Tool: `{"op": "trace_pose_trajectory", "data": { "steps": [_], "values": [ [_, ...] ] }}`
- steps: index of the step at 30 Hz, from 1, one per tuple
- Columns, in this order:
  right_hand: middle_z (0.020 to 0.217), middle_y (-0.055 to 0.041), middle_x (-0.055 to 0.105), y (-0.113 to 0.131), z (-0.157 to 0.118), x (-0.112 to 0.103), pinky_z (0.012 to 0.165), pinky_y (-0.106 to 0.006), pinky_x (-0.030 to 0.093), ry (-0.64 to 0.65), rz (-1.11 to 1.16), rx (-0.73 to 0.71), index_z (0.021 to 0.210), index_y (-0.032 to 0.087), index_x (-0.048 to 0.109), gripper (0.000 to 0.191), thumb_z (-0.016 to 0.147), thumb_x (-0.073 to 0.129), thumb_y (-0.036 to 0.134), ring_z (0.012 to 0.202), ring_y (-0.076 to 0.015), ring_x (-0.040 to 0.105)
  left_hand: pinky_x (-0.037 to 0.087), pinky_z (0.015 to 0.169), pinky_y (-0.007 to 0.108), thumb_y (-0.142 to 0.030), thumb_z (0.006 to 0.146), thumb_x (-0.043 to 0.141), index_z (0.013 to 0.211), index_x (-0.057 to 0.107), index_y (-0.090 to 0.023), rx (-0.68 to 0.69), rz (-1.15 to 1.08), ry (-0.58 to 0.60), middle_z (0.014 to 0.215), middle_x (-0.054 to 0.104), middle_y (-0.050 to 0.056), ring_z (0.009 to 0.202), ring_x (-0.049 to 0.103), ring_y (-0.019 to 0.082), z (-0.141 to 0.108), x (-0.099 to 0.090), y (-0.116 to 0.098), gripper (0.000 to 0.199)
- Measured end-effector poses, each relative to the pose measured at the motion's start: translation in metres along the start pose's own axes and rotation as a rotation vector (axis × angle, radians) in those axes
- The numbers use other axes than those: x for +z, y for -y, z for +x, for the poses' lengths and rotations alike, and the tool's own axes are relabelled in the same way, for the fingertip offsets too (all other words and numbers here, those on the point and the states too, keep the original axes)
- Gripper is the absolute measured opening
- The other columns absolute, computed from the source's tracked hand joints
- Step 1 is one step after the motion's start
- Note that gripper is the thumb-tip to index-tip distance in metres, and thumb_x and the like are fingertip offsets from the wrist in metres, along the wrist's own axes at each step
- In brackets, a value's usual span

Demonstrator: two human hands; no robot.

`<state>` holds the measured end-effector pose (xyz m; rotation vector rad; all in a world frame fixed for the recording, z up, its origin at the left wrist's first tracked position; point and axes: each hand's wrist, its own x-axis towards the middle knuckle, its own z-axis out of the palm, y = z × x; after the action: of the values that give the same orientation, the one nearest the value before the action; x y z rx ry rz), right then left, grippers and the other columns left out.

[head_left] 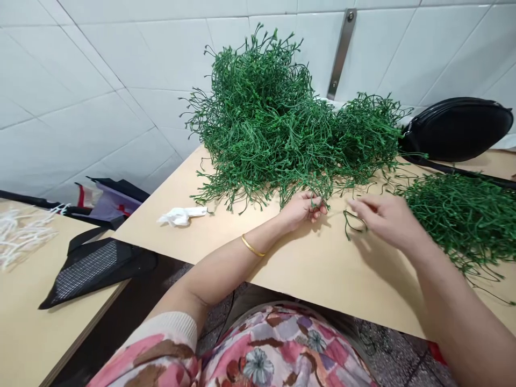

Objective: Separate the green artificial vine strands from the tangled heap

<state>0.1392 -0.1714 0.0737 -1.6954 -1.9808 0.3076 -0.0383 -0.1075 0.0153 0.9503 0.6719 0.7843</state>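
Observation:
A tall heap of thin green artificial stems [262, 118] with small budded tips stands on the wooden table [282, 263] against the wall. At the heap's front edge, my left hand [304, 208] is closed, with a green stem between its thumb and fingertips. My right hand [382, 217] is a short way to the right, its fingers pinched together. A bent green stem [351, 224] hangs at those fingertips, low over the tabletop. Beside my right forearm lies a second, lower pile of the same stems [467, 215].
A crumpled white tissue [179, 216] lies left of the heap. A black bag [459, 129] with a strap rests at the back right. Across a gap on the left, another table holds white strands [24, 234] and a black mesh item [91, 269]. A metal bracket [342, 54] is fixed to the tiled wall.

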Motion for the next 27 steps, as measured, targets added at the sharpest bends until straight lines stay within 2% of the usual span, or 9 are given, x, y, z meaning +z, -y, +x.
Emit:
{"op": "trace_pose_trajectory", "data": {
  "steps": [3,5,7,9,12,15,18,23,27],
  "values": [
    [0.047,0.0023,0.045,0.008,0.013,0.025,0.047,-0.025,0.025,0.143,0.2,0.146,0.064,0.016,0.062,0.042,0.075,0.055,0.056,0.046,-0.009,0.036,0.034,0.043,0.019,-0.022,0.072,0.061,0.066,0.051,-0.012,0.039,0.003,0.035,0.056,0.059,0.002,0.041,0.045,0.005,0.001,-0.003,0.001,0.015],
    [0.052,0.0019,0.049,0.007,0.02,0.037,0.046,-0.024,0.026,0.119,0.395,0.214,0.074,0.014,0.065,0.043,0.069,0.061,0.057,0.048,-0.0085,0.035,0.033,0.044,0.019,-0.021,0.069,0.062,0.062,0.052,-0.011,0.062,0.06,0.047,0.056,0.059,0.002,0.042,0.045,0.005,0.001,-0.005,0.002,0.016],
    [0.056,0.0007,0.053,0.004,0.024,0.047,0.047,-0.024,0.028,0.087,0.593,0.237,0.075,0.013,0.066,0.042,0.065,0.066,0.054,0.05,-0.0086,0.038,0.032,0.044,0.019,-0.017,0.068,0.061,0.06,0.054,-0.01,0.067,0.127,0.058,0.054,0.057,0.001,0.042,0.044,0.004,0.0,-0.005,0.002,0.013],
    [0.057,0.0004,0.054,0.002,0.026,0.053,0.048,-0.024,0.031,0.033,0.748,0.251,0.068,0.014,0.065,0.037,0.062,0.07,0.05,0.052,-0.0088,0.041,0.031,0.043,0.019,-0.015,0.068,0.06,0.059,0.055,-0.01,0.055,0.161,0.054,0.051,0.056,0.001,0.042,0.043,0.004,-0.001,-0.003,0.001,0.011],
    [0.049,0.0026,0.047,0.001,0.026,0.058,0.046,-0.024,0.028,-0.054,0.883,0.32,0.054,0.015,0.058,0.034,0.059,0.073,0.046,0.049,-0.0074,0.036,0.032,0.043,0.02,-0.016,0.07,0.06,0.058,0.054,-0.011,0.033,0.142,-0.01,0.052,0.056,0.001,0.041,0.044,0.005,-0.002,-0.001,0.0,0.014],
    [0.048,0.0038,0.044,0.0,0.024,0.059,0.046,-0.023,0.027,-0.047,1.006,0.328,0.056,0.015,0.059,0.031,0.059,0.073,0.043,0.048,-0.0068,0.034,0.034,0.043,0.021,-0.015,0.07,0.061,0.059,0.052,-0.011,0.022,0.107,-0.076,0.056,0.058,0.002,0.041,0.043,0.005,-0.003,0.001,-0.002,0.015],
    [0.052,0.0031,0.049,0.0,0.022,0.058,0.048,-0.023,0.032,-0.029,1.067,0.3,0.061,0.016,0.06,0.027,0.06,0.073,0.039,0.05,-0.0072,0.04,0.034,0.043,0.021,-0.015,0.068,0.064,0.063,0.054,-0.011,0.03,0.08,-0.102,0.056,0.058,0.001,0.041,0.043,0.005,-0.003,0.002,-0.003,0.012],
    [0.06,0.0,0.058,0.007,0.017,0.057,0.052,-0.024,0.039,0.049,0.995,0.215,0.072,0.015,0.065,0.025,0.061,0.073,0.036,0.055,-0.01,0.049,0.031,0.042,0.02,-0.014,0.062,0.068,0.058,0.051,-0.012,0.065,0.032,-0.154,0.049,0.053,-0.002,0.04,0.041,0.004,-0.002,0.002,-0.001,0.017],
    [0.069,-0.0028,0.064,0.01,0.016,0.06,0.055,-0.025,0.042,-0.05,0.942,0.236,0.07,0.015,0.064,0.026,0.057,0.076,0.034,0.062,-0.012,0.053,0.031,0.042,0.019,-0.014,0.058,0.07,0.051,0.048,-0.012,0.079,0.1,-0.158,0.045,0.048,-0.004,0.039,0.042,0.004,-0.002,0.001,0.001,0.024]
  ]
}}
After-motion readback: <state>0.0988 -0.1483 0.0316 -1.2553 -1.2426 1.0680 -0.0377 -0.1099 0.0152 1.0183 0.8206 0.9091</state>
